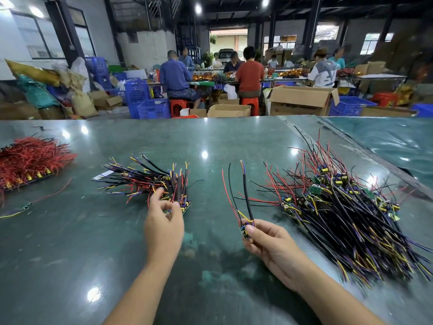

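Now: R hand lower ctr-right, pinching small PCB w/ wires upright. L hand ctr, fingers curled at bundle edge, grip unclear; big pile right.

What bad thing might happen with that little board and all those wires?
The board is only pinched at the fingertips of the right hand, so it might slip and drop. Its wires stick up loose and may snag the big pile beside them. The left hand, right at the small stack, may knock it crooked.
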The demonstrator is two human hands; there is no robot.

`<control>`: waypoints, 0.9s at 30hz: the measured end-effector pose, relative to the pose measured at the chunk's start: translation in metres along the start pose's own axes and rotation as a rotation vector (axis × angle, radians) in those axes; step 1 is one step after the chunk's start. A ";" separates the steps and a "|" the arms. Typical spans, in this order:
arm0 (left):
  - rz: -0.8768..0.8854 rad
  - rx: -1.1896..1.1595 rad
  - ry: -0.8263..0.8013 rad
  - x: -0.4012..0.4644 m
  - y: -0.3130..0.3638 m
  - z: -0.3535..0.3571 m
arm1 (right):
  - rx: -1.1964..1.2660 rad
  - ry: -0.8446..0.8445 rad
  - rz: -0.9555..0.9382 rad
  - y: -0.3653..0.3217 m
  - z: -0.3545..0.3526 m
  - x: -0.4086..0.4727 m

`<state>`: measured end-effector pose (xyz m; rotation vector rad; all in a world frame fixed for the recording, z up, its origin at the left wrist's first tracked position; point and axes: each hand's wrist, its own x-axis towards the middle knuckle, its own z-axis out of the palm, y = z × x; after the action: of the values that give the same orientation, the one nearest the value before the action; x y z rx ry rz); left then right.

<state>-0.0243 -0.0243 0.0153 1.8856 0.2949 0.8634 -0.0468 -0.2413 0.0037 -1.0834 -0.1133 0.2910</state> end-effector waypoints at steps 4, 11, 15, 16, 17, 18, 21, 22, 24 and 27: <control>0.011 -0.230 -0.490 -0.030 0.024 0.009 | -0.031 -0.058 -0.022 0.001 0.002 -0.001; -0.264 -0.499 -0.819 -0.046 0.032 0.015 | -0.161 -0.089 -0.051 0.003 0.002 -0.001; -0.392 -0.558 -0.868 -0.044 0.028 0.012 | -0.279 -0.114 -0.042 0.004 0.003 -0.002; -0.376 -0.539 -0.877 -0.045 0.028 0.012 | -0.303 -0.120 -0.043 0.004 0.003 -0.003; -0.374 -0.524 -0.866 -0.045 0.028 0.013 | -0.316 -0.122 -0.047 0.004 0.003 -0.003; -0.390 -0.519 -0.840 -0.046 0.028 0.015 | -0.317 -0.123 -0.055 0.005 0.002 -0.003; -0.567 -0.627 -0.736 -0.047 0.031 0.021 | -0.311 -0.134 -0.087 0.003 0.003 -0.002; -0.630 -0.672 -0.697 -0.048 0.032 0.023 | -0.319 -0.139 -0.098 0.003 0.003 -0.002; -0.709 -0.725 -0.603 -0.046 0.033 0.025 | -0.341 -0.157 -0.113 0.003 0.004 -0.002; -0.747 -0.748 -0.466 -0.039 0.030 0.027 | -0.378 -0.192 -0.121 0.003 0.003 -0.002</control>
<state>-0.0393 -0.0784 0.0182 1.0794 0.2974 -0.0130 -0.0503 -0.2382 0.0026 -1.4150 -0.4167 0.2696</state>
